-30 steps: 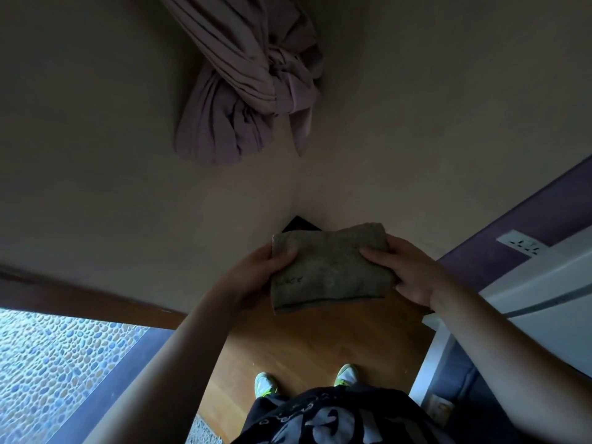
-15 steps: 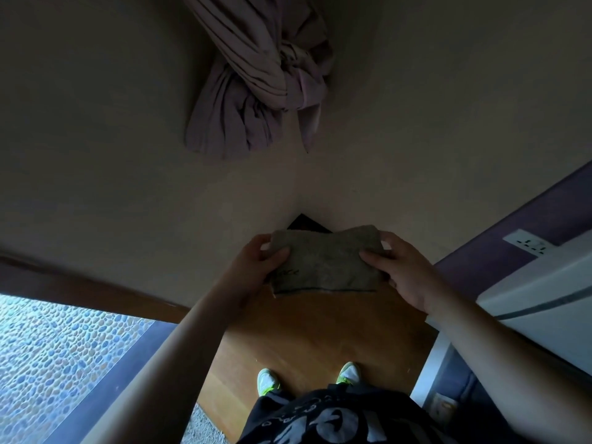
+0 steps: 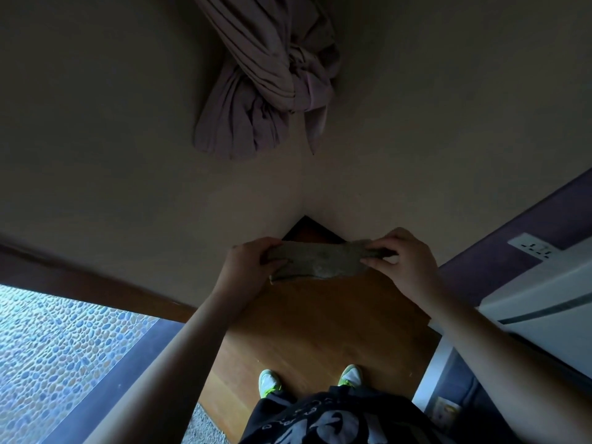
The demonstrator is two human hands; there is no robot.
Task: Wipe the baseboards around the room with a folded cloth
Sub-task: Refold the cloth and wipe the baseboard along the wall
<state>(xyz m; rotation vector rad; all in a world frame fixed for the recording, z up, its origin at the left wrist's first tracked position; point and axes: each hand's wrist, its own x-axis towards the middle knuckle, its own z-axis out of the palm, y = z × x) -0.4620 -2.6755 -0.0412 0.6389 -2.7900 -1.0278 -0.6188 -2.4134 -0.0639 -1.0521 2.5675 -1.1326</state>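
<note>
Cloth (image 3: 315, 261) now folded narrower; left hand (image 3: 248, 272), right hand (image 3: 405, 264) pinching ends.

knotted mauve curtain (image 3: 266, 91), wall socket (image 3: 533, 249), pebbled floor (image 3: 57, 354), green-soled shoes (image 3: 270, 382)

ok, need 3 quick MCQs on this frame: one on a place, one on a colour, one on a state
1. Where does the knotted curtain hang?
A. above the room corner
B. on the floor
C. over the socket

2. What colour are the shoes?
A. red
B. white and neon green
C. black

3. How is the cloth held?
A. left hand only
B. lying on the floor
C. gripped at both ends

Answers:
1 A, it hangs where the two walls meet.
2 B, both toes show it on the wooden floor.
3 C, the left hand and right hand each pinch an end.
</note>
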